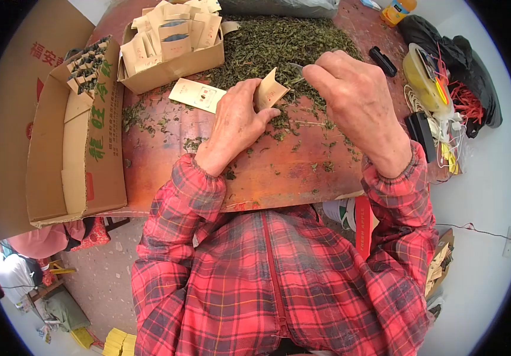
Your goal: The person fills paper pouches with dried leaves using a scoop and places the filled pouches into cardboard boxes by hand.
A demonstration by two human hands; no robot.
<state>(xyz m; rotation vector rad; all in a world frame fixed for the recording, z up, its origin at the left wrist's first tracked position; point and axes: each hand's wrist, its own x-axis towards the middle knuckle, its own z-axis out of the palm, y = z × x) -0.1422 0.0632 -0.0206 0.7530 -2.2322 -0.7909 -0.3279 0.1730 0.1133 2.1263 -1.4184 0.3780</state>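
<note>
My left hand [237, 121] is closed around a small kraft-paper packet [272, 90], which stands tilted with its top edge up. Beside that hand, a flat paper packet [197, 95] with printing lies on the table. My right hand [356, 98] is in a fist over the pile, its fingers pinched on what looks like a small metal spoon [296, 67]. Only the spoon's shiny end shows; the rest is hidden by the fingers. Under and behind both hands spreads a heap of dried green tea leaves [255, 47].
A cardboard box [178, 68] full of paper packets stands at the back left. Left of it, a taller carton [104, 160] holds more packets. A black stapler [383, 61], a plastic tub [424, 83], cords and an orange bottle [396, 12] lie along the right. Loose leaves dot the red table [166, 172].
</note>
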